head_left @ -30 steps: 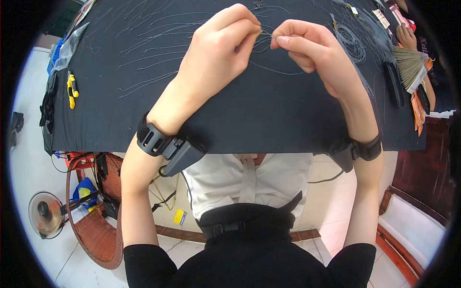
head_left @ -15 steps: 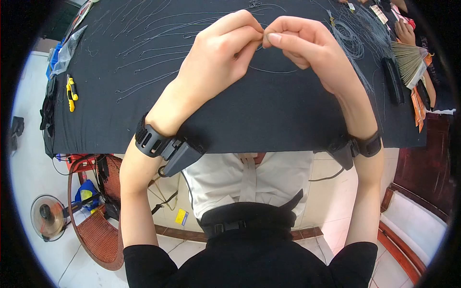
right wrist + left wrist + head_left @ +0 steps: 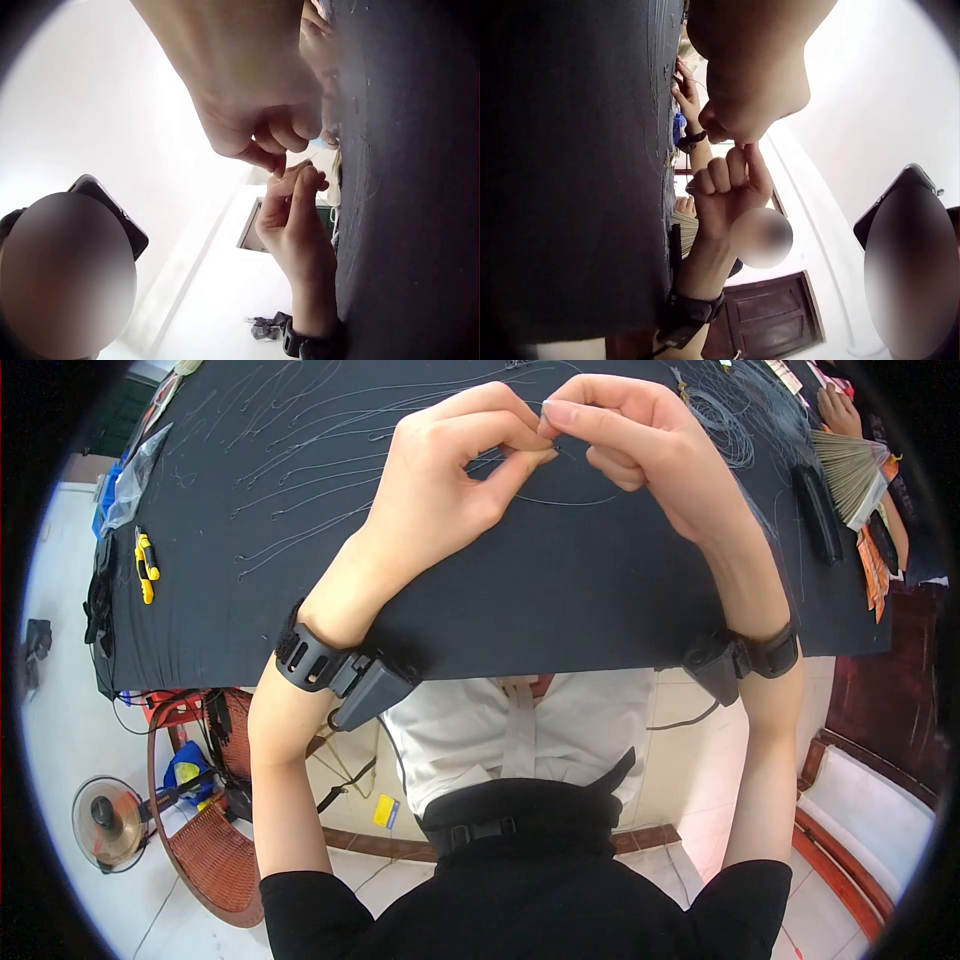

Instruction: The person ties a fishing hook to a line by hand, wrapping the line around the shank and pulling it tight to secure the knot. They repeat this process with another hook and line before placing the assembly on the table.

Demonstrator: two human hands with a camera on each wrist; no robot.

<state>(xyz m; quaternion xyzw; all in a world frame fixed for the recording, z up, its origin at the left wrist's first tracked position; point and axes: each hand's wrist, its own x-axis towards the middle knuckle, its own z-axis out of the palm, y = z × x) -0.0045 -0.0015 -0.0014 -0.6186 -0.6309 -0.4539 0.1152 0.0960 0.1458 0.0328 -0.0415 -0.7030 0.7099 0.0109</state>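
Observation:
My left hand [image 3: 445, 470] pinches a thin grey line between thumb and forefinger, over the black cloth. A small dark end of that line [image 3: 558, 449] shows at the fingertips. Close against it, my right hand [image 3: 650, 445] has thumb and forefinger pressed together at the line, the other fingers curled in; what lies between them is mostly hidden. In the right wrist view a tiny piece sticks out past the left fingertips [image 3: 307, 176]. Several thin lines with small looped ends [image 3: 300, 485] lie spread to the left of my hands.
A coil of grey line [image 3: 725, 435] lies at the right, near a black case [image 3: 818, 515] and a fanned bundle of thin strips [image 3: 848, 475]. Yellow-black cutters [image 3: 146, 565] lie at the left. Another person's hand [image 3: 838, 410] is at the far right.
The hands were apart a second ago. My right hand has moved left and up to my left fingertips, and the left thumb has opened a wider gap behind its pinch.

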